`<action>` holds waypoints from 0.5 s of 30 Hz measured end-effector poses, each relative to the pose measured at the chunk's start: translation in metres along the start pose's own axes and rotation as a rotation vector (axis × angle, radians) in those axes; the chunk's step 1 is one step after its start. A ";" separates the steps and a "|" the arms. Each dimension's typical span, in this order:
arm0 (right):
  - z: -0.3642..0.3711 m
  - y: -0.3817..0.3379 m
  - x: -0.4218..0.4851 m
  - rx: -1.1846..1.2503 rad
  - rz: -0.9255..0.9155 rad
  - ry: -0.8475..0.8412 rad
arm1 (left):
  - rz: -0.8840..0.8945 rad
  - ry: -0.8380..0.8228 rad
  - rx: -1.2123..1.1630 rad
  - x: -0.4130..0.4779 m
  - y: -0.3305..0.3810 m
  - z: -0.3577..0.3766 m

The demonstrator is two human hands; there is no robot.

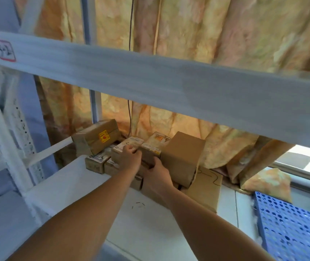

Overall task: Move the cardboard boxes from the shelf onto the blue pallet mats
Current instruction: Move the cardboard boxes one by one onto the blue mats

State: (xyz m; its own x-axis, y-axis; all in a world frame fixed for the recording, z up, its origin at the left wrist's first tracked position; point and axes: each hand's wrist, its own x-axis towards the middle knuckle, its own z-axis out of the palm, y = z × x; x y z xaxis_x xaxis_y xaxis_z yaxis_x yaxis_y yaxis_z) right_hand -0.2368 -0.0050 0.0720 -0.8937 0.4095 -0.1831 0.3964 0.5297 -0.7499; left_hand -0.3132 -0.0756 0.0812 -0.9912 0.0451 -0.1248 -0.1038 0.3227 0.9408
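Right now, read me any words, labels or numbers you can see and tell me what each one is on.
Nothing reads clearly.
Red-bordered sticker on the shelf beam: handwritten marks, too blurred.
Yellow sticker on the back-left box: too small.
Printed labels on the small boxes at the left hand: blurred.
Black scribble on the flat box: not legible.

My left hand [129,159] covers the front of the small box [126,147] I'm grabbing, and my right hand [156,174] hides whatever sits under it. The blurry upper shelf beam [169,83] blocks the view behind, its label [4,50] is unreadable, and the blue pallet mat [291,228] runs off the frame's right edge.
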 end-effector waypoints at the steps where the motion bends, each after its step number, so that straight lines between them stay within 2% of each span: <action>1: 0.003 -0.004 0.001 0.072 0.058 0.043 | 0.012 -0.012 0.018 0.007 0.001 -0.002; 10: 0.018 -0.015 0.016 0.495 0.402 0.339 | 0.116 -0.326 -0.008 0.023 -0.005 0.000; 12: 0.019 -0.011 0.016 0.568 0.398 0.409 | 0.116 -0.356 0.007 0.026 -0.008 0.002; 15: 0.018 -0.007 0.013 0.656 0.331 0.421 | 0.114 -0.389 0.009 0.030 -0.014 0.003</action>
State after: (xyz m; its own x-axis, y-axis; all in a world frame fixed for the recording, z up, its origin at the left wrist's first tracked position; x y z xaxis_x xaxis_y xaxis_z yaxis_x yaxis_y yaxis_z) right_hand -0.2545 -0.0166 0.0636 -0.5486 0.7790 -0.3037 0.3056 -0.1513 -0.9401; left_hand -0.3408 -0.0758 0.0631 -0.8907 0.4351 -0.1319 0.0070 0.3031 0.9529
